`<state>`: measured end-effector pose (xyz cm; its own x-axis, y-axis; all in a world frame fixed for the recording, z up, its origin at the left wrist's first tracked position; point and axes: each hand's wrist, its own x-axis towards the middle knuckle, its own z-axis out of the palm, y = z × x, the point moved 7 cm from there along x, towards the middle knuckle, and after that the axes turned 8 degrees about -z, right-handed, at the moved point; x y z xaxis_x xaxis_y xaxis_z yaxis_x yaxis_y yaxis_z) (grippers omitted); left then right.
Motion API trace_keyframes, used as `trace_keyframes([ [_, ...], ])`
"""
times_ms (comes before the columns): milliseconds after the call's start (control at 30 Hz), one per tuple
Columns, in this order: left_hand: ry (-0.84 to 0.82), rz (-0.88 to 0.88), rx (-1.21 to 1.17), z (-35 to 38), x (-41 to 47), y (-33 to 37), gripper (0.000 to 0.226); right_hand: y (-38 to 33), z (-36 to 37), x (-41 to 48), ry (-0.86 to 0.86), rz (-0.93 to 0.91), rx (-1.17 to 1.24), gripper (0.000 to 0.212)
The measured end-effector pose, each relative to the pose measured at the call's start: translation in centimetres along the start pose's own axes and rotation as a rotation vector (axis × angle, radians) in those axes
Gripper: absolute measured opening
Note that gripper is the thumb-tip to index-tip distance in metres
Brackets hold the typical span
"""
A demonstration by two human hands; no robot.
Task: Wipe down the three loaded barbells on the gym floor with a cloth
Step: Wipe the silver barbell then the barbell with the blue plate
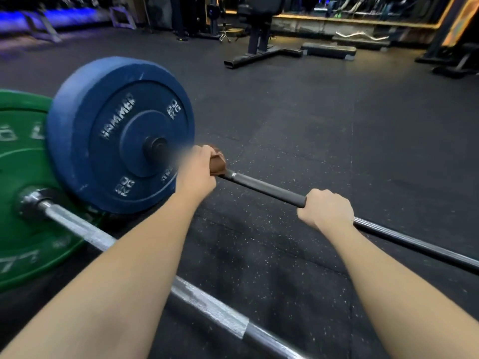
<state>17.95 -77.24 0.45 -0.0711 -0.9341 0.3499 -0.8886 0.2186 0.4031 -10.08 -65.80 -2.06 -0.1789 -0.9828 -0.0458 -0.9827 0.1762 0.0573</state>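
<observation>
Head view: the dark barbell [267, 189] lies on the floor [311, 125], with a blue plate [119, 133] at its left end. The left hand [197, 172] has its fingers clamped round a brown cloth [217, 164] on the shaft beside the plate. The right hand [327, 212] has its fingers curled round bare shaft. Judged: bar rigid, heavy, unlikely to roll; cloth soft — best held wrapped round the shaft.

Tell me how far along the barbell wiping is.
In hand: the left hand wraps the brown cloth round the black bar by the blue plate; the right hand grips it. Nothing tells whether the silver bar is wiped; no third barbell shows.
</observation>
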Motion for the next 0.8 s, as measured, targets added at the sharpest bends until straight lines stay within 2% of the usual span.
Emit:
trace_keyframes([
  [167, -0.040, 0.133, -0.106, 2.0, -3.9, 6.9, 0.044, 0.0, -0.2, -0.2, -0.005, 0.008, 0.009, 0.015],
  [333, -0.098, 0.232, -0.310, 3.4, -8.0, 12.1, 0.043, 0.0, -0.2, -0.2, -0.005, 0.021, 0.015, 0.017],
  [533, -0.133, 0.452, -0.169, 3.3, -6.9, 10.8, 0.058, 0.0, -0.2, -0.3, -0.005, 0.018, 0.019, 0.017],
  [800, -0.226, 0.418, -0.173, 3.2, -4.2, 8.5, 0.057, 0.1, 0.0, -0.2, -0.014, 0.007, 0.017, 0.015],
])
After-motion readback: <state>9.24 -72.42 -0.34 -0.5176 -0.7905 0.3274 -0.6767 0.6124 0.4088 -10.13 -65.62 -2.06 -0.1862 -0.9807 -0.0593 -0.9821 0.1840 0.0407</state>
